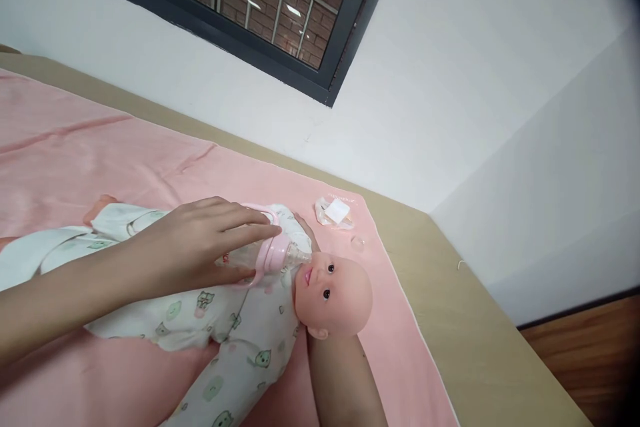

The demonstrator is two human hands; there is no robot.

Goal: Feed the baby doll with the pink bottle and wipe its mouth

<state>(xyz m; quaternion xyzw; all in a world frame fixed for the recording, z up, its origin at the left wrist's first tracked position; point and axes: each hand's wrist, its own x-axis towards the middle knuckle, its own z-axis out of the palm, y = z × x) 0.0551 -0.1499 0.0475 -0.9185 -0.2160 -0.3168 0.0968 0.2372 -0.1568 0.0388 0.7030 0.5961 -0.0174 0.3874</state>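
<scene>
A bald baby doll in a white suit with green animal prints lies on its back, its head toward the right. My left hand is closed around a clear feeding bottle with a pink collar and handles. The bottle lies over the doll's chest, and its clear teat points at the doll's mouth, very close to or touching it. My right forearm passes beneath the doll's head and neck. Most of that hand is hidden; what look like its fingers show by the doll's far shoulder.
A pink cloth lies under the doll on a beige surface. Beyond the head are a white crumpled packet and a small clear cap. White walls and a dark-framed window border the far side.
</scene>
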